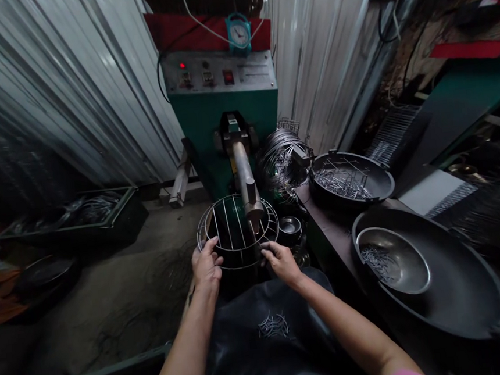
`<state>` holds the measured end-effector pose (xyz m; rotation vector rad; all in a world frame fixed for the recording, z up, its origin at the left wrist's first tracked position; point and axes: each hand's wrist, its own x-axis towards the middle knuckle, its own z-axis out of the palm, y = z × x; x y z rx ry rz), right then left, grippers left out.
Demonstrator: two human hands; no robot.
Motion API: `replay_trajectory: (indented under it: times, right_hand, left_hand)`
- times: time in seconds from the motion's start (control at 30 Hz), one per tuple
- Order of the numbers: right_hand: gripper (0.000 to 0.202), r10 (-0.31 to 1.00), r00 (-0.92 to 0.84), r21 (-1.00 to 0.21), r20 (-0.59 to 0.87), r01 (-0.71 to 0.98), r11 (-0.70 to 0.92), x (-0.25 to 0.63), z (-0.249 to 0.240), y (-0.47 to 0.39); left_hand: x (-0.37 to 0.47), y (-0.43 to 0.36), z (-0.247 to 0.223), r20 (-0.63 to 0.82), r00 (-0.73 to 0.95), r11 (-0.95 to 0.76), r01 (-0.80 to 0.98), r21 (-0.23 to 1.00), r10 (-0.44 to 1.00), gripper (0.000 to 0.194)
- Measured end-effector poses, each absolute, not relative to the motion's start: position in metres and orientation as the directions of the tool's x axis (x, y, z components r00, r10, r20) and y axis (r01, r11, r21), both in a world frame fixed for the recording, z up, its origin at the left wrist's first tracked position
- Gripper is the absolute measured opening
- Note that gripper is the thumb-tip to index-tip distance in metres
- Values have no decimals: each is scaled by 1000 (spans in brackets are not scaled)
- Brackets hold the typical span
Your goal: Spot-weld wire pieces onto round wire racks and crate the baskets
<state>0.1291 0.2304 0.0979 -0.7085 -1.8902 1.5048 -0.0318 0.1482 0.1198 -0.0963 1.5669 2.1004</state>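
Note:
My left hand [207,262] grips the left rim of a round wire rack [243,248], which has two hoops and several parallel bars. At the rack's near right side, my right hand [280,259] is closed in a pinch by the rim. What lies between its fingertips is too small and dark to make out. A metal rod with a thick electrode tip [254,210] reaches down from the green spot welding machine [200,122] and ends at the rack's right part. Short curved wire pieces [273,326] lie on the dark apron [243,357] over my lap.
On the right, a black pan [387,182] holds bent wire parts; a bigger pan [463,277] carries a steel bowl [414,260] of short wires. Wire rings [280,155] hang beside the machine. A green bin [122,222] stands left. A teal clock [239,34] hangs above.

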Motion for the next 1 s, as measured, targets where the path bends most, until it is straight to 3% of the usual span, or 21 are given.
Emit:
replay_trajectory:
  times: [0.57,1.0]
  right_hand:
    - [17,732,-671,-989,117,-12,147,123,101,242]
    - [17,734,-676,-998,62,-28,58,117,102,246]
  left_hand:
    - [-35,152,116,-331,-877,-157,-402,902,348,40]
    - [-36,158,123,-446,-852,-236,-510,827,275,41]
